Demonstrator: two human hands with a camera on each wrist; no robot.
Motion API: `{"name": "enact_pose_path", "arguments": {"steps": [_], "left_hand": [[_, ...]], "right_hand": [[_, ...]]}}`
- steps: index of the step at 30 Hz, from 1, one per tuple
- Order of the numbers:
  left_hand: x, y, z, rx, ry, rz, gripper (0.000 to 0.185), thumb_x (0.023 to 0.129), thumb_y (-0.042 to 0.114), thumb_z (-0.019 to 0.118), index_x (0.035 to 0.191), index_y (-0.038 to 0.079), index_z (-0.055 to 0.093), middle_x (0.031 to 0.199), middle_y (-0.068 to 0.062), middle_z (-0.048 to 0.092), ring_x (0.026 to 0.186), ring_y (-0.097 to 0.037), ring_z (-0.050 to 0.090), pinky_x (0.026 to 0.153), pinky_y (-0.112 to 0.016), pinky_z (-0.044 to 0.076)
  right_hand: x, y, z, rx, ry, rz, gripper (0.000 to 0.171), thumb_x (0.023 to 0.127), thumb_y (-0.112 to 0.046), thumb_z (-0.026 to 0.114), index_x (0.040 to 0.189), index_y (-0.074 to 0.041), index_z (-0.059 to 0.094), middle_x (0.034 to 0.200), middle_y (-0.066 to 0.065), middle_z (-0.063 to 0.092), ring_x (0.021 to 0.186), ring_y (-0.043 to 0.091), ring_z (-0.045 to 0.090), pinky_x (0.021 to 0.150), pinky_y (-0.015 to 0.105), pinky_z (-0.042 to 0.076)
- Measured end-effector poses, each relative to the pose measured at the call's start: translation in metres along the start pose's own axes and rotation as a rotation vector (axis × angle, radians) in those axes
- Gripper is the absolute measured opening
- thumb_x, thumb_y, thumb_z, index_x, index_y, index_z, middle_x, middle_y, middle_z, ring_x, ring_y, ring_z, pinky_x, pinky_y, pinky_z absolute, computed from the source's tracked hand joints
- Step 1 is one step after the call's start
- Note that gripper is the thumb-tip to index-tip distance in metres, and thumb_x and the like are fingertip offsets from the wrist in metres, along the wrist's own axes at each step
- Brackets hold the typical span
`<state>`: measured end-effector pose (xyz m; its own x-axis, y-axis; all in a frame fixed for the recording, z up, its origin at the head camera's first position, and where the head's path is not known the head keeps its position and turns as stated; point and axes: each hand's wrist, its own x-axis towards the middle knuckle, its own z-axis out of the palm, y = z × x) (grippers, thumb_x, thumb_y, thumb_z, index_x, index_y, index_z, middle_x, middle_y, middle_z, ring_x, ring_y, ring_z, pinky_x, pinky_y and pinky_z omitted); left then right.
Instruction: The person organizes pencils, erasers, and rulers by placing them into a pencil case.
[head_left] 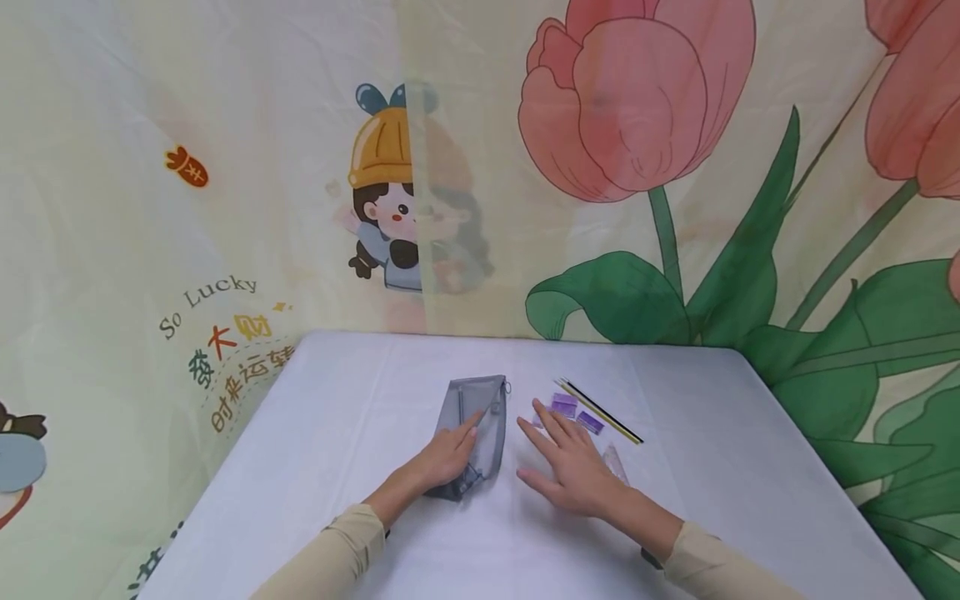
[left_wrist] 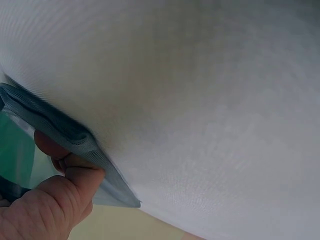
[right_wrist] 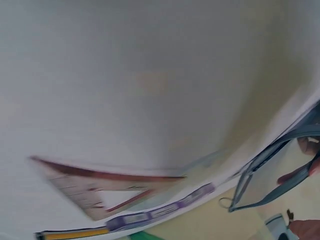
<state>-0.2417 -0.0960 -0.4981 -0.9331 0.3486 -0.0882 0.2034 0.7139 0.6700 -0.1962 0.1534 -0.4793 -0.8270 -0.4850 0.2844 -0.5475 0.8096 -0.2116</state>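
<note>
A grey mesh zip pouch (head_left: 478,421) lies on the white table (head_left: 337,433). My left hand (head_left: 447,457) lies flat on its near half, fingers straight; in the left wrist view the thumb (left_wrist: 60,195) rests against the pouch edge (left_wrist: 65,135). My right hand (head_left: 567,461) hovers or rests just right of the pouch, fingers spread, holding nothing. Beyond its fingertips lie two small purple packets (head_left: 573,411) and two pencils (head_left: 600,411). A clear triangle ruler (head_left: 617,462) lies beside the right hand, also visible as the ruler (right_wrist: 95,190) in the right wrist view.
The table's back edge meets a printed cloth backdrop (head_left: 480,167) with tulips and a cartoon figure. Bare table surface stretches to the left and right of the items.
</note>
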Motion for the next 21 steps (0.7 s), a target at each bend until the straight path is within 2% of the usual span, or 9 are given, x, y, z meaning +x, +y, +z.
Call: {"name": "enact_pose_path", "arguments": {"steps": [3,4,7,8,11,14,21], "left_hand": [[0.000,0.001,-0.001,-0.002,-0.016,-0.012,0.051,0.109,0.035,0.024,0.156,0.020,0.031,0.107,-0.026,0.064,0.099,-0.028,0.058,0.088,-0.048,0.048],[0.000,0.002,-0.001,-0.001,-0.015,-0.011,0.051,0.109,0.035,0.024,0.156,0.019,0.032,0.110,-0.026,0.064,0.100,-0.027,0.058,0.087,-0.048,0.048],[-0.001,0.003,-0.002,-0.011,-0.027,-0.019,0.051,0.108,0.035,0.024,0.156,0.020,0.031,0.099,-0.025,0.062,0.102,-0.029,0.058,0.088,-0.049,0.047],[-0.001,0.003,-0.002,-0.010,-0.028,-0.017,0.051,0.108,0.035,0.024,0.156,0.020,0.031,0.101,-0.026,0.063,0.106,-0.032,0.059,0.090,-0.051,0.047],[-0.001,0.003,-0.001,-0.004,-0.025,-0.009,0.051,0.108,0.035,0.024,0.156,0.020,0.032,0.123,-0.028,0.062,0.120,-0.039,0.057,0.094,-0.054,0.047],[-0.001,0.002,-0.001,0.005,-0.020,0.002,0.051,0.108,0.035,0.023,0.156,0.019,0.032,0.143,-0.028,0.051,0.126,-0.044,0.053,0.095,-0.057,0.046],[0.000,0.002,-0.001,-0.001,-0.028,0.000,0.051,0.108,0.035,0.023,0.156,0.020,0.031,0.148,-0.025,0.046,0.134,-0.047,0.045,0.103,-0.059,0.042]], "right_hand": [[-0.006,0.012,-0.002,-0.033,-0.014,0.058,0.070,0.097,-0.060,0.048,0.157,-0.029,0.030,0.167,0.006,0.012,0.151,0.034,0.019,0.115,0.065,0.023],[-0.008,0.016,-0.002,-0.042,-0.016,0.076,0.070,0.097,-0.060,0.048,0.157,-0.029,0.029,0.168,0.006,0.012,0.152,0.034,0.017,0.115,0.065,0.021],[-0.014,0.029,-0.003,-0.057,-0.003,0.108,0.070,0.096,-0.058,0.050,0.156,-0.027,0.030,0.167,0.009,0.012,0.152,0.036,0.017,0.116,0.066,0.017],[-0.016,0.032,-0.004,-0.056,-0.001,0.117,0.070,0.097,-0.057,0.050,0.156,-0.026,0.031,0.167,0.009,0.011,0.151,0.036,0.016,0.116,0.066,0.016],[-0.021,0.043,-0.005,-0.047,-0.002,0.148,0.068,0.098,-0.056,0.049,0.155,-0.024,0.033,0.168,0.009,0.009,0.151,0.037,0.016,0.116,0.066,0.014],[-0.026,0.052,-0.006,-0.038,-0.008,0.178,0.067,0.098,-0.055,0.048,0.156,-0.023,0.033,0.168,0.010,0.007,0.151,0.038,0.015,0.117,0.065,0.012],[-0.034,0.066,-0.010,-0.091,-0.012,0.193,0.071,0.096,-0.057,0.050,0.156,-0.023,0.033,0.167,0.013,0.008,0.149,0.041,0.017,0.116,0.067,0.012]]}}
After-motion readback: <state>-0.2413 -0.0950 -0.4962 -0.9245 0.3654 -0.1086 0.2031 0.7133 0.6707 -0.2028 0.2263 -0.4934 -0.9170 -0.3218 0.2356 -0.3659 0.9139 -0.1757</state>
